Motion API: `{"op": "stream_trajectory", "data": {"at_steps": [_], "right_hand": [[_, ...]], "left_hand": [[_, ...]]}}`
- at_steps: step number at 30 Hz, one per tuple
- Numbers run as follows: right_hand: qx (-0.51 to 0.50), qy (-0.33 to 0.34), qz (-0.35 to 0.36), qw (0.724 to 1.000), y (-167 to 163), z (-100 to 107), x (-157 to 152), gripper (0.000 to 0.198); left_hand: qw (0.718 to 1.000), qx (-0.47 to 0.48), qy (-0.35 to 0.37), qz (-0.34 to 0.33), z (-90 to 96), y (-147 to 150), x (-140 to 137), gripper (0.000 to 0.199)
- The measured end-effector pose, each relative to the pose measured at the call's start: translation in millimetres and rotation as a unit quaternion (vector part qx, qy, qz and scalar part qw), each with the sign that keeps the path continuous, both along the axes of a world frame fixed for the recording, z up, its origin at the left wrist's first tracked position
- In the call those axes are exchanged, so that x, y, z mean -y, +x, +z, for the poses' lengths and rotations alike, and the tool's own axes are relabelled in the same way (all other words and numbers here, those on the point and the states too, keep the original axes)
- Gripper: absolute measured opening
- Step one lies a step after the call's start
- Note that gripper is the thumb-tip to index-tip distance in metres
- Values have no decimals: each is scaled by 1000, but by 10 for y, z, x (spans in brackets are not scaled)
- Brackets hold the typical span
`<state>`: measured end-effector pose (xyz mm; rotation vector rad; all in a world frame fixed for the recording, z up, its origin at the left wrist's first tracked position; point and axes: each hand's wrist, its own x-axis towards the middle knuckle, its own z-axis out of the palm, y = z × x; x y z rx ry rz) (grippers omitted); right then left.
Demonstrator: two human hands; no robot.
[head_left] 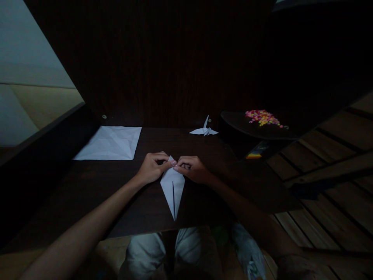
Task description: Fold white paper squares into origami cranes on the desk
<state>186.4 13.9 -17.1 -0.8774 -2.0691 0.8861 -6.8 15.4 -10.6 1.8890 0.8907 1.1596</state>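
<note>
A white sheet folded into a long diamond, a folded origami paper [167, 186], lies on the dark table with its slit lower point towards me. My left hand [153, 167] pinches its upper end between thumb and fingers from the left. From the right, my right hand [192, 168] pinches the same upper end, its thumb almost touching the left thumb. Both hands partly cover the upper edges of the paper. Beyond them, near the back panel, sits a finished white paper crane [206, 131] with its wings spread.
A creased white paper sheet [112, 144] rests at the table's back left. On a raised dark shelf [247, 123] at the right lies a heap of small pink and yellow pieces [264, 118]. A dark back panel [160, 66] rises behind the table. A plastic bag [247, 249] is below, right of my knees.
</note>
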Motion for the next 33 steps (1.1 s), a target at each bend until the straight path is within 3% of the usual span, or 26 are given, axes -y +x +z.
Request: {"op": "stream_trajectory", "data": {"at_steps": [10, 15, 24, 33], "right_hand": [[-7, -31, 7, 999, 7, -31, -29, 20], [17, 4, 10, 1000, 27, -50, -52, 22], [4, 85, -17, 996, 2, -63, -43, 19], [1, 70, -6, 998, -11, -91, -40, 19]], "left_hand": [[1000, 12, 15, 5, -49, 1, -10, 17], [999, 15, 0, 48, 1, 9, 2, 18], [997, -63, -7, 36, -26, 15, 26, 27], [998, -48, -48, 7, 8, 10, 35, 21]]}}
